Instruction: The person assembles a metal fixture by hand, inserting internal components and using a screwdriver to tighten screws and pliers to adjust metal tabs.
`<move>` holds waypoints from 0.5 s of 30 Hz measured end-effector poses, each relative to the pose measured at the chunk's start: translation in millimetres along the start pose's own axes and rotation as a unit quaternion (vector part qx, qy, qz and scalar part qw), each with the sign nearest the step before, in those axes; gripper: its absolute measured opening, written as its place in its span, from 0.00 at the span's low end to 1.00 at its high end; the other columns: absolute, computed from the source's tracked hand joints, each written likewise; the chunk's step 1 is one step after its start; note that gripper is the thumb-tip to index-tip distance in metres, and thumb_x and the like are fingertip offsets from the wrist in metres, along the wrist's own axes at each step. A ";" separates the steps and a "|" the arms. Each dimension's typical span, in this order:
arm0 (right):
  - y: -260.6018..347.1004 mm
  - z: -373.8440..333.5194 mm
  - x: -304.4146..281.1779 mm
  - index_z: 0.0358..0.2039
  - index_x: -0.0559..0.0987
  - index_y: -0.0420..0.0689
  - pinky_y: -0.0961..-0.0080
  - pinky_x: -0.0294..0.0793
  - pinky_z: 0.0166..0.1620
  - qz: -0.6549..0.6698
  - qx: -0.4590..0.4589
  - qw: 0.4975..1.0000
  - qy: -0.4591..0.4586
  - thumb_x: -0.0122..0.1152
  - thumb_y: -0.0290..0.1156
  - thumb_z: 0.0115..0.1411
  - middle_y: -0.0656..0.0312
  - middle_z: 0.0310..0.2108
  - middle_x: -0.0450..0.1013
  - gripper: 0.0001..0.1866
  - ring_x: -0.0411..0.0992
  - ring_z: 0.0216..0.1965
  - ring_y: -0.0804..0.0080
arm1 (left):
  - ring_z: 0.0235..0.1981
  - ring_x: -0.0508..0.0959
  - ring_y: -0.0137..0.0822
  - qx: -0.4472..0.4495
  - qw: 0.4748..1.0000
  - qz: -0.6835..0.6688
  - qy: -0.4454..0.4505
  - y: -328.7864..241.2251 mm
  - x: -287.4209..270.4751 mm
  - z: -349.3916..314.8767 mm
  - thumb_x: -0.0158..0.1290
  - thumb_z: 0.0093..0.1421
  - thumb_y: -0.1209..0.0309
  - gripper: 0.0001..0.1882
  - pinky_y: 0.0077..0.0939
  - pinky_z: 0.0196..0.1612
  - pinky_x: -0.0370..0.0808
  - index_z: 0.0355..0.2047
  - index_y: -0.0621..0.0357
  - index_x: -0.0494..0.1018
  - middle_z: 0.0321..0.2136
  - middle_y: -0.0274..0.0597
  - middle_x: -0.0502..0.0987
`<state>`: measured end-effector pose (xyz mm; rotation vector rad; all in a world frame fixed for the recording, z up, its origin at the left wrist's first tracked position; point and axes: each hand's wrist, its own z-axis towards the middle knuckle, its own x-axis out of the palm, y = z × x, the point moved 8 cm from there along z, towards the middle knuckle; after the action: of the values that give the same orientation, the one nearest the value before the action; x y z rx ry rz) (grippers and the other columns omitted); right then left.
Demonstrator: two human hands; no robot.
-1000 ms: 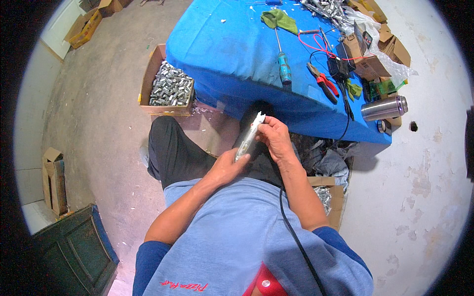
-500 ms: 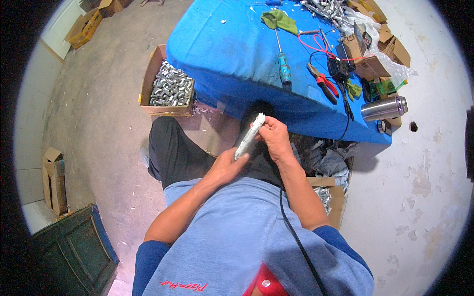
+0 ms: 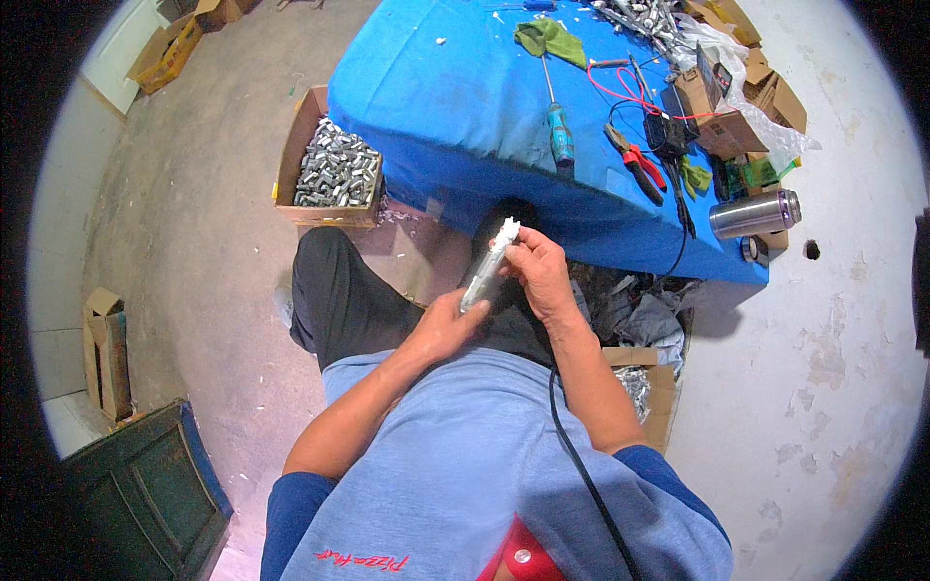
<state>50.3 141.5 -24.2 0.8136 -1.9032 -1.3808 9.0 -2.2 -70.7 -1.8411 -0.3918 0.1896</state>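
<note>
Above my lap I hold a long, slim silver-grey part with a white end [image 3: 488,267]; its exact kind I cannot make out. My left hand [image 3: 449,324] is closed round its lower end, with the thumb on top. Near the upper, white end my right hand [image 3: 541,275] is pinched against the part's side. The part slants up and to the right, toward the table. Whatever lies between the right fingertips is hidden.
A blue-covered table [image 3: 436,107] stands ahead, bearing a screwdriver [image 3: 559,131], red-handled pliers [image 3: 639,169], a green cloth [image 3: 549,41] and a steel flask [image 3: 754,213]. Left of it sits a carton of small metal pieces [image 3: 334,169]. A black cable [image 3: 581,455] crosses my shirt.
Both hands keep their grip, and the part stays in almost the same place. My right fingers have shifted very slightly near its white end.
</note>
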 end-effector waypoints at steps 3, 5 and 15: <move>-7.2 0.6 -3.2 0.44 0.76 0.37 0.80 0.73 0.37 -0.004 0.007 1.000 -0.011 0.55 0.28 0.59 0.61 0.37 0.78 0.13 0.74 0.34 0.78 | 0.24 0.66 0.23 -0.016 1.000 0.004 0.004 3.0 0.8 -0.1 0.50 0.66 0.59 0.17 0.23 0.26 0.66 0.34 0.63 0.71 0.21 0.29 0.68; -8.9 0.6 -4.6 0.43 0.77 0.38 0.80 0.73 0.36 -0.016 0.023 1.000 -0.012 0.56 0.28 0.59 0.61 0.37 0.78 0.13 0.74 0.34 0.78 | 0.24 0.66 0.22 -0.016 1.000 0.020 0.000 -0.6 -0.5 -1.6 0.51 0.66 0.59 0.17 0.23 0.26 0.65 0.33 0.63 0.71 0.21 0.29 0.68; -13.1 -0.1 -4.8 0.44 0.76 0.38 0.79 0.73 0.38 0.057 0.037 0.998 -0.016 0.57 0.30 0.58 0.60 0.38 0.77 0.14 0.75 0.35 0.76 | 0.24 0.66 0.22 -0.008 0.999 -0.024 0.023 -0.1 3.5 -1.0 0.52 0.65 0.57 0.18 0.23 0.26 0.66 0.31 0.63 0.71 0.22 0.29 0.69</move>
<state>54.7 141.9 -37.5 0.7108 -2.0048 -1.2682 12.6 -1.8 -70.0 -1.8460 -0.4053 0.1112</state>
